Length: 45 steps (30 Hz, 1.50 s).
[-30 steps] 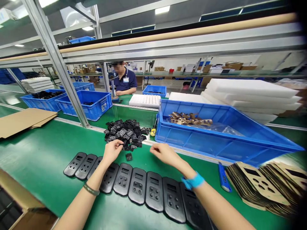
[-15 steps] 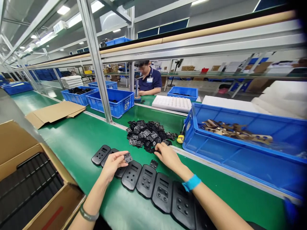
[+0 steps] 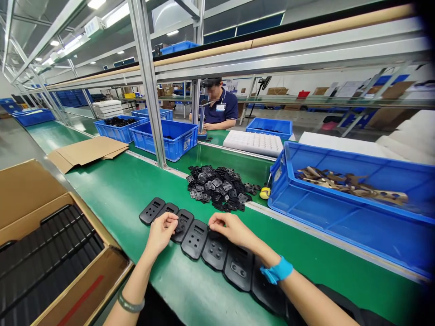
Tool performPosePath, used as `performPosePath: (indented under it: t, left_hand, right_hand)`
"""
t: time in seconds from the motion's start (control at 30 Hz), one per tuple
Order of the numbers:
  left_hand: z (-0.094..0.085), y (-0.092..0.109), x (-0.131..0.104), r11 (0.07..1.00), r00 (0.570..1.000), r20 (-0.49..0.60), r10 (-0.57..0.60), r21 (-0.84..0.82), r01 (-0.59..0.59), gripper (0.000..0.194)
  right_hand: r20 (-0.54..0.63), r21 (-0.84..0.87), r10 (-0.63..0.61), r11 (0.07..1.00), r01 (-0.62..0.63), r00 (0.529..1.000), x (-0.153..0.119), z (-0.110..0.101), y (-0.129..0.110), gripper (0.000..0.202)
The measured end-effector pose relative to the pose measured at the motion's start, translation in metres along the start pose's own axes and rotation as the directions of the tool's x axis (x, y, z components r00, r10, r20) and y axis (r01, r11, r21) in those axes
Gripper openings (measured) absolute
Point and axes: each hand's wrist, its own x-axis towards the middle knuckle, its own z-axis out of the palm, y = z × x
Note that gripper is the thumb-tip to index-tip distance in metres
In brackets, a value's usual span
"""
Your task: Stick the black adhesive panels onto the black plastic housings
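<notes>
A row of black panels, each with a slot and round holes, runs diagonally across the green bench. My left hand is closed in a pinch over the row's far end, holding a small black four-hole plate at the third panel. To the right, my right hand is also pinched, its fingertips just above the upper edge of another panel. What those fingertips hold, if anything, is too small to make out. Beyond both hands lies a heap of small black plates.
A blue crate with brownish metal-looking parts stands at the right, a yellow-handled tool beside it. An open carton with black slotted contents is at lower left. Cardboard sheets lie behind it. A person sits across the bench.
My right hand has drawn back from the heap to the panel row. My left hand has brought its small plate down to a panel. The view has shifted slightly.
</notes>
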Motion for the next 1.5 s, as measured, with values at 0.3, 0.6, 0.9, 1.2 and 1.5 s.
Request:
performPosePath:
  t: [0.3, 0.6, 0.9, 1.2, 1.5]
  left_hand:
    - [-0.009, 0.001, -0.003, 0.953, 0.986, 0.126, 0.108, 0.268, -0.139, 0.025]
    - [-0.013, 0.009, 0.021, 0.813, 0.932, 0.297, 0.209, 0.476, -0.335, 0.026]
    - [-0.020, 0.006, 0.016, 0.649, 0.836, 0.466, 0.291, 0.546, -0.530, 0.026]
    - [-0.022, 0.003, 0.011, 0.569, 0.769, 0.567, 0.295, 0.542, -0.618, 0.025]
    - [-0.014, -0.004, -0.008, 0.586, 0.837, 0.435, 0.331, 0.601, -0.544, 0.031]
  right_hand:
    - [0.051, -0.026, -0.127, 0.991, 0.128, 0.991, 0.004, 0.037, -0.035, 0.017]
    - [0.082, -0.211, -0.165, 0.961, 0.179, 0.983, -0.018, 0.048, -0.034, 0.017]
    - [0.099, -0.281, -0.205, 0.933, 0.225, 0.974, -0.020, 0.051, -0.033, 0.019]
    - [0.121, -0.350, -0.196, 0.909, 0.227, 0.973, -0.017, 0.038, -0.031, 0.020]
    - [-0.041, -0.631, -0.068, 0.776, 0.027, 0.997, 0.084, 0.016, -0.007, 0.016]
